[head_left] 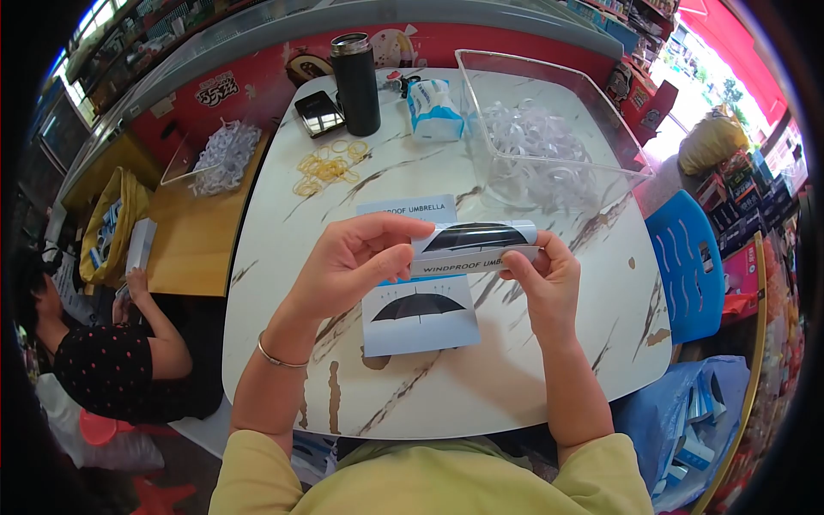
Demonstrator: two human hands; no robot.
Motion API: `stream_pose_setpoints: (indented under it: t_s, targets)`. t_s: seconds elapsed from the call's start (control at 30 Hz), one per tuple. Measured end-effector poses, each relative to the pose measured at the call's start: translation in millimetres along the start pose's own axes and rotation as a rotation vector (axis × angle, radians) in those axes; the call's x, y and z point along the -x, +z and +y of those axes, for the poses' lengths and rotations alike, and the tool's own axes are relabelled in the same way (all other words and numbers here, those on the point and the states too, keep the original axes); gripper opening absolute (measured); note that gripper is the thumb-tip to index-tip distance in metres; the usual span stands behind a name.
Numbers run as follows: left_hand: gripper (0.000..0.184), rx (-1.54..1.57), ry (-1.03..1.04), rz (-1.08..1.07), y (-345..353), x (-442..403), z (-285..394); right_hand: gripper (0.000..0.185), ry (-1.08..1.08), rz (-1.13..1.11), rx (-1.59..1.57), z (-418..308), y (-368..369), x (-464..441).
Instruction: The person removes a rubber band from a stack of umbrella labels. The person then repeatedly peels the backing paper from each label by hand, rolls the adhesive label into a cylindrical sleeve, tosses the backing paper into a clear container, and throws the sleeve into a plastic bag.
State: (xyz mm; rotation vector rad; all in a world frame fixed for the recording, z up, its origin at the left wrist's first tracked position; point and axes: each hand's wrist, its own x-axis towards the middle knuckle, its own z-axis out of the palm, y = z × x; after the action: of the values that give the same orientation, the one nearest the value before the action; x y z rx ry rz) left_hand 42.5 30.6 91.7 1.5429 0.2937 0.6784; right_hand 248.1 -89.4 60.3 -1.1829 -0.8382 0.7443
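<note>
Above the marbled table [283, 249], a rolled umbrella leaflet [476, 240] printed "WINDPROOF UMB..." is held level between both hands. My right hand [549, 279] pinches its right end, with the thumb in front. At its left end, my left hand [365, 257] has the index finger and thumb apart, the index fingertip touching the roll's top edge. Below the hands a flat leaflet [421, 326] with a black umbrella picture lies on the table. Another printed sheet [408, 208] shows partly behind the roll.
Yellow rubber bands [326, 167], a phone [319, 114], a black bottle [355, 86] and a blue-white packet [435, 112] stand or lie at the back. A clear bin [558, 172] holds white strips. A co-worker [120, 343] sits left; a blue chair [684, 266] stands right.
</note>
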Motion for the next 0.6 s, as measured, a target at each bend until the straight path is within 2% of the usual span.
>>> stream_pose_setpoints:
  t_s: [0.17,0.27,0.6]
  targets:
    - [0.029,0.017,0.026,-0.046,-2.2,-0.2,-1.2,0.021,0.003,-0.001,0.011,-0.6,0.4,0.3]
    - [0.033,0.013,0.010,0.039,4.5,-1.2,0.8,0.021,0.007,0.001,0.005,-1.1,0.3,0.8]
    - [0.031,-0.059,-0.003,0.009,-1.0,-0.3,-1.5,0.020,-0.009,-0.018,0.010,-0.3,-1.6,0.3]
